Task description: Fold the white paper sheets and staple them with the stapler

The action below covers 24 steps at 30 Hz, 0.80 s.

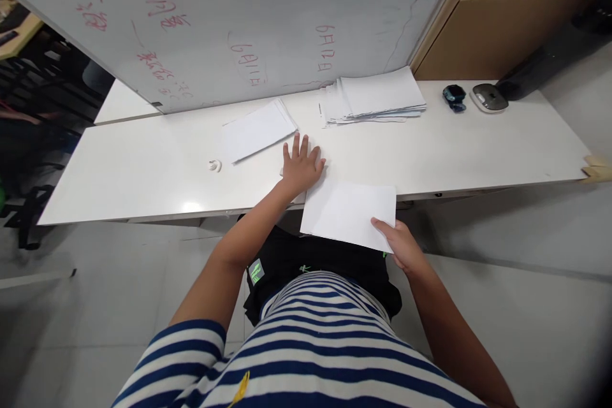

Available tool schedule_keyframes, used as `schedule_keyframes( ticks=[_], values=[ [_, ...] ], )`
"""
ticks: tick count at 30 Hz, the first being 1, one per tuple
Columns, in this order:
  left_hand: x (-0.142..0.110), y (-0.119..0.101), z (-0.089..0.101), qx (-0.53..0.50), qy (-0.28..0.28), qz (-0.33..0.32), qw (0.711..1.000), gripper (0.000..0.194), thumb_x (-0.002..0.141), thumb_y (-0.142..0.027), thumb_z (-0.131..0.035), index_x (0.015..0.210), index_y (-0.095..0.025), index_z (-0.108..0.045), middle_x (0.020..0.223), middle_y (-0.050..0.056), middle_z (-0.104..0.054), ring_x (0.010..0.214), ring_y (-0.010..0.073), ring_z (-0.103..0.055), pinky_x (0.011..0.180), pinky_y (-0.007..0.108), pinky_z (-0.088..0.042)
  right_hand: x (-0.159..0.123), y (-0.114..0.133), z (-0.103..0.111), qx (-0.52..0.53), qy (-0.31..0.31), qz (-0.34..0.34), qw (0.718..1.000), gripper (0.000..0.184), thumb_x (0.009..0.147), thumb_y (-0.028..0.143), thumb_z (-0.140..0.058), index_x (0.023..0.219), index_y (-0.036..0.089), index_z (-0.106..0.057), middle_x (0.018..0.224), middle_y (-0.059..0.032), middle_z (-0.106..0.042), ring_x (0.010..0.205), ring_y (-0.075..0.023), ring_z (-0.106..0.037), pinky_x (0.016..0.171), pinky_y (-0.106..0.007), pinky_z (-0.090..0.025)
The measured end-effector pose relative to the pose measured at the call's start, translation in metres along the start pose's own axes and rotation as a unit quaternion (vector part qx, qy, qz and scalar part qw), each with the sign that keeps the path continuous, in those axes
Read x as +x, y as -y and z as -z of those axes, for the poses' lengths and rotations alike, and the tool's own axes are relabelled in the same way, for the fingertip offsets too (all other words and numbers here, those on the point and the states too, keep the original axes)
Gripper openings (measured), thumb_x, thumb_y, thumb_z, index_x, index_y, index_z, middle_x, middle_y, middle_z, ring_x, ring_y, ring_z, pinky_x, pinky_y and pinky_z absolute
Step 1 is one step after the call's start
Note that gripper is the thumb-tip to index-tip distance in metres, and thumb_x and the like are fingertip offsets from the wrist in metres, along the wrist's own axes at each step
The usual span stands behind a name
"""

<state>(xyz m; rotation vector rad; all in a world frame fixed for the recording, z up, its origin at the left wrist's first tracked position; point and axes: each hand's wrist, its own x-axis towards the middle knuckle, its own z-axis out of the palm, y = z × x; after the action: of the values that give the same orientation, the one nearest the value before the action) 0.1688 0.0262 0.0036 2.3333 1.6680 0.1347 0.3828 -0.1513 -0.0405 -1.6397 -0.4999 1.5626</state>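
At the far left, dark furniture stands beyond the end of the white desk (143, 185). A whiteboard (201, 44) with red handwriting rises along the back of the desk. On the left part of the desk lies a small white curled object (215, 166), too small to identify. To its right and farther back, a thin stack of white sheets (261, 131) lies at a slant.

The left hand (303, 171) is just beside the near right corner of that stack, palm down, fingers spread and apart. Bits of something pale show at its sides; what lies beneath it cannot be told. Next comes the white paper (347, 210), its far end near the left hand and its near part reaching past the desk's front edge, over the person's dark shorts (320, 255). The right hand (404, 245) is clamped on its near right corner, thumb on top.

Behind the paper, a thicker, uneven pile of sheets (382, 95) rests near the whiteboard. Farther right lie a dark watch (454, 97) and, just beside it, a rounded grey-and-white device (488, 97). A cardboard box (497, 32) stands behind them.
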Motion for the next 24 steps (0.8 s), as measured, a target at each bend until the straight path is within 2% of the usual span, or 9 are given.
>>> schedule_keyframes(
  ticks=[5,9,13,16,20,24],
  values=[
    [0.0045,-0.002,-0.0035,0.004,0.025,0.004,1.0,0.055,0.093,-0.052,-0.025,0.144,-0.033,-0.029,0.156,-0.004,-0.016,0.143,0.0287,0.016,0.114,0.059,0.006,-0.0003,0.0015,-0.0021,0.013,-0.017,-0.01,1.0,0.031,0.077,0.031,-0.067,0.104,0.015,-0.067,0.1,-0.0084,-0.072,0.089,-0.0237,-0.069,0.081,-0.032,-0.055],
    [0.0062,-0.0003,-0.0053,0.049,0.025,0.0,0.998,0.055,0.094,-0.052,-0.021,0.144,-0.031,-0.03,0.156,-0.001,-0.017,0.144,0.0279,0.011,0.114,0.057,0.009,-0.0002,0.0032,-0.001,0.005,-0.015,-0.026,1.0,0.034,0.076,0.033,-0.069,0.105,0.016,-0.067,0.1,-0.0091,-0.072,0.09,-0.0256,-0.069,0.079,-0.034,-0.056],
    [0.007,0.0,-0.0054,0.059,0.034,0.001,0.998,0.057,0.094,-0.05,-0.02,0.145,-0.027,-0.028,0.156,0.002,-0.017,0.144,0.029,0.008,0.113,0.057,0.007,0.0011,0.003,0.0014,0.0,-0.01,-0.015,1.0,0.033,0.076,0.033,-0.069,0.104,0.016,-0.068,0.1,-0.0091,-0.072,0.09,-0.0254,-0.069,0.08,-0.034,-0.056],
    [0.0078,-0.0001,-0.0041,0.055,0.048,0.004,0.997,0.057,0.094,-0.048,-0.021,0.145,-0.026,-0.028,0.156,0.004,-0.018,0.144,0.0304,0.003,0.113,0.057,0.003,0.001,0.0014,0.0011,0.002,-0.011,-0.009,1.0,0.032,0.076,0.033,-0.069,0.104,0.016,-0.068,0.099,-0.0087,-0.072,0.09,-0.0251,-0.069,0.081,-0.034,-0.056],
    [0.0086,0.0007,-0.0014,0.045,0.08,0.016,0.996,0.056,0.093,-0.05,-0.021,0.145,-0.029,-0.026,0.157,0.003,-0.015,0.144,0.031,-0.007,0.112,0.058,-0.01,-0.002,-0.0002,-0.0011,0.014,-0.008,0.004,1.0,0.032,0.076,0.033,-0.069,0.104,0.017,-0.068,0.1,-0.008,-0.072,0.09,-0.0242,-0.069,0.082,-0.033,-0.056],
    [0.0075,0.002,0.0001,0.036,0.082,0.018,0.996,0.058,0.092,-0.052,-0.021,0.145,-0.028,-0.026,0.157,0.004,-0.014,0.144,0.0306,-0.008,0.111,0.058,-0.014,-0.005,-0.0014,-0.0017,0.005,-0.013,0.014,1.0,0.034,0.076,0.034,-0.069,0.106,0.016,-0.066,0.101,-0.0085,-0.072,0.089,-0.0237,-0.069,0.081,-0.032,-0.056]
  ],
)
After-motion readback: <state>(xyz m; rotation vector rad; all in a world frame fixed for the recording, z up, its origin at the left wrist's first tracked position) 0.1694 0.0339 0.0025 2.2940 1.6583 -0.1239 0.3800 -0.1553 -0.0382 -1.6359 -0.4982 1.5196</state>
